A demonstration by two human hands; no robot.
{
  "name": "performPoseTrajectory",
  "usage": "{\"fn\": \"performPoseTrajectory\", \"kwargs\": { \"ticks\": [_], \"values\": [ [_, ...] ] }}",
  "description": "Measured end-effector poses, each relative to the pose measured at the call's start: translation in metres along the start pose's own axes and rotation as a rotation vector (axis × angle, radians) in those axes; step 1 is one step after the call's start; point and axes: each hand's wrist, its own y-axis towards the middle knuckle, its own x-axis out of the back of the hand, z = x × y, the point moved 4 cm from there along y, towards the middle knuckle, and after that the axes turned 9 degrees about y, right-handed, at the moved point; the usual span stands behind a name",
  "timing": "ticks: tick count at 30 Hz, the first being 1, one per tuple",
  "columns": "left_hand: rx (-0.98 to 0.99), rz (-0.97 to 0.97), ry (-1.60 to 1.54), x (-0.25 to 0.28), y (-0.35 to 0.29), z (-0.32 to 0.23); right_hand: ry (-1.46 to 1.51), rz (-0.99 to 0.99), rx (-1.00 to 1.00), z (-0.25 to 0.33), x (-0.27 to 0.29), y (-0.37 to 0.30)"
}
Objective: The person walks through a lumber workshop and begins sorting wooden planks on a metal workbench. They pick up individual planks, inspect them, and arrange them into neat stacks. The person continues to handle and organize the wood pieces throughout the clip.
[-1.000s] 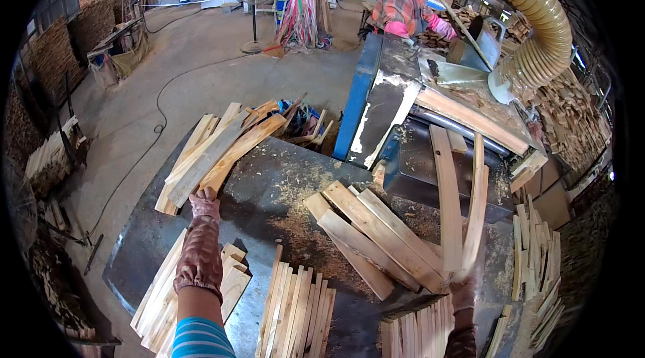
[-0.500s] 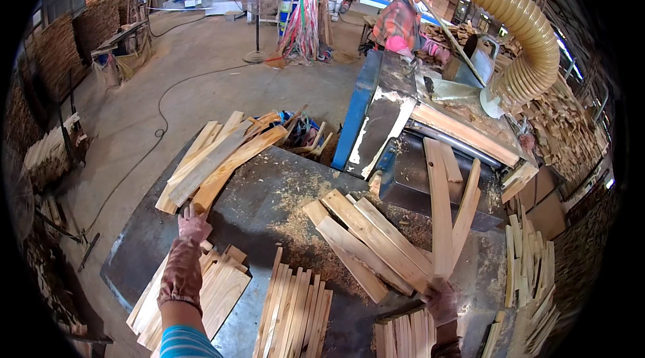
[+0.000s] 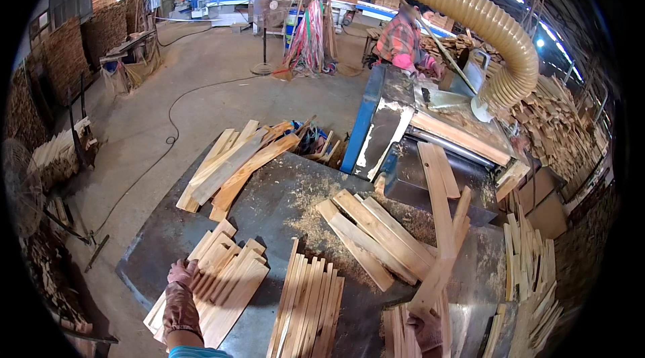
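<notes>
My left hand point(image 3: 183, 272), in a pinkish work glove with a brown sleeve guard, lies on the left edge of a stack of pale wooden boards point(image 3: 232, 281) with its fingers spread over the wood. At the lower right my right hand point(image 3: 424, 332), gloved and partly hidden, grips the near end of a wooden board point(image 3: 433, 283). That board slants up toward the machine's outfeed, crossing another long board point(image 3: 437, 200). Beneath my right hand stands a row of narrow strips point(image 3: 396, 331). A second bundle of strips point(image 3: 306, 304) lies between my hands.
Loose boards point(image 3: 373, 237) lie amid sawdust on the dark metal table point(image 3: 269, 196). More boards point(image 3: 235, 163) rest at its far left corner. A planer-like machine point(image 3: 396, 116) with a ribbed hose point(image 3: 517, 42) stands beyond. A person point(image 3: 400, 38) works behind it.
My left hand has moved from the far-left boards back toward me, onto the near-left stack. My right hand has drawn a board nearer, over the strips. The view has shifted slightly.
</notes>
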Motion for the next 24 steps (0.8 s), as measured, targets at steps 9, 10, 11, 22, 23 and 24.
{"fn": "performPoseTrajectory", "kwargs": {
  "ticks": [9,10,11,22,23,24],
  "values": [
    [-0.032,0.045,0.026,-0.017,-0.008,0.026,-0.066,-0.072,0.146,-0.006,-0.003,-0.063],
    [-0.023,0.062,0.03,-0.021,-0.009,0.03,-0.051,-0.068,0.159,-0.009,-0.001,-0.071],
    [-0.009,0.072,0.035,-0.023,-0.009,0.036,-0.032,-0.06,0.169,-0.012,-0.002,-0.078],
    [-0.715,-0.223,0.306,-0.056,-0.156,-0.082,-1.104,0.225,0.456,0.007,-0.045,-0.145],
    [-0.737,-0.137,0.339,-0.059,-0.171,-0.086,-0.549,0.123,0.213,-0.013,-0.021,-0.129],
    [-0.715,-0.309,0.328,-0.069,-0.166,-0.08,0.025,0.045,0.008,-0.034,-0.015,-0.112]
  ]
}}
